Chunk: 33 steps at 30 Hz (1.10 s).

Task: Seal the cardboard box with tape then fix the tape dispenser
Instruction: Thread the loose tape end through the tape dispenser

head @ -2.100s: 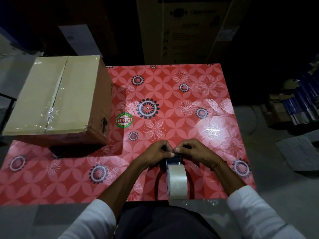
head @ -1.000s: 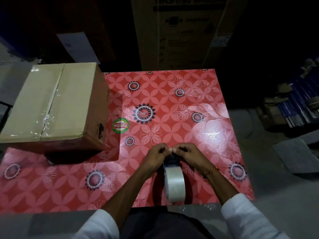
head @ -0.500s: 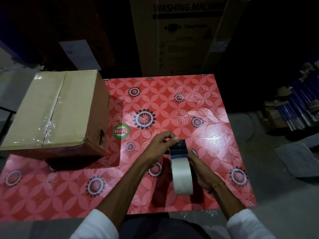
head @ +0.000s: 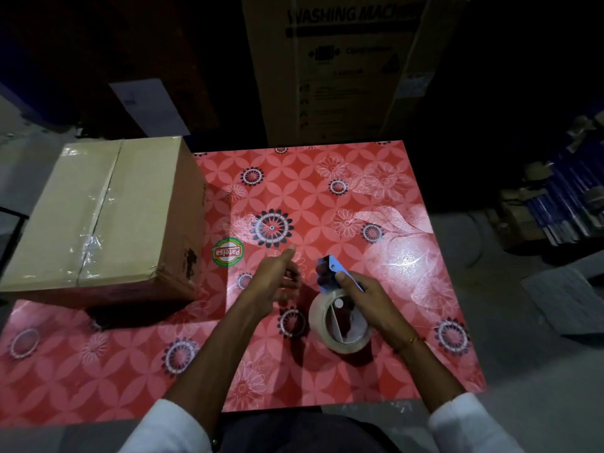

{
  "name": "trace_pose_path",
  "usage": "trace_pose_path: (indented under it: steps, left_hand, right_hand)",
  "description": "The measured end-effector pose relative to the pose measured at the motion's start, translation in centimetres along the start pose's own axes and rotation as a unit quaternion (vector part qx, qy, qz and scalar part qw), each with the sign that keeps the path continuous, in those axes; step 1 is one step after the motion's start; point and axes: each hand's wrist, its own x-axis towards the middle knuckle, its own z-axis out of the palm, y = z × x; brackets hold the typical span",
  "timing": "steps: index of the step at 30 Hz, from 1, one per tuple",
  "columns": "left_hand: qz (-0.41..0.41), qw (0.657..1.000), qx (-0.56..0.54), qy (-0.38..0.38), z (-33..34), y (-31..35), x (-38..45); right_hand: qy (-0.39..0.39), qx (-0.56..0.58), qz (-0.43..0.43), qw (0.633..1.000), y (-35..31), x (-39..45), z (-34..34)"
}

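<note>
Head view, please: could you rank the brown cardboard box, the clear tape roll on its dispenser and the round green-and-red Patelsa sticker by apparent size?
1. Brown cardboard box, by far the largest.
2. Clear tape roll.
3. Round green-and-red Patelsa sticker, smallest, though the roll sits nearer the camera, so that gap is uncertain.

Red floral-patterned table (head: 359, 178) with round green-and-red "Patelsa" sticker (head: 228, 252) left of centre. Tall carton printed "WASHING MACHINE" (head: 340, 70) stands behind the far edge. Stacked blue items (head: 562, 204) on floor, far right; detail too dark.
</note>
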Motion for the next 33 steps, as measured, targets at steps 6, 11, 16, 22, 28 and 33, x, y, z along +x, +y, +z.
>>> trace_pose_path:
  steps: [6,11,16,22,28,33]
  left_hand:
    - [-0.062,0.995,0.016,-0.07,1.4,0.0,-0.8]
    - [-0.061,0.995,0.047,-0.056,1.7,0.1,-0.8]
    - [-0.039,0.992,0.116,-0.025,1.9,0.5,-0.7]
    - [-0.044,0.987,0.149,-0.033,1.6,0.8,0.1]
    - [-0.049,0.984,0.156,-0.066,1.3,1.3,1.4]
    - [-0.043,0.987,0.142,-0.067,2.6,1.6,2.2]
  right_hand:
    - [0.029,-0.191,-0.025,0.981,-0.4,0.9,-0.8]
    - [0.005,-0.241,-0.039,0.97,-1.1,0.8,-1.2]
    - [-0.004,-0.271,-0.042,0.962,-1.4,0.7,-1.3]
    - [-0.011,-0.345,-0.067,0.936,-1.6,0.4,-1.7]
    - [-0.058,-0.439,-0.075,0.894,-1.3,1.0,-2.8]
    - [-0.047,-0.423,-0.08,0.901,-0.8,2.3,-3.5]
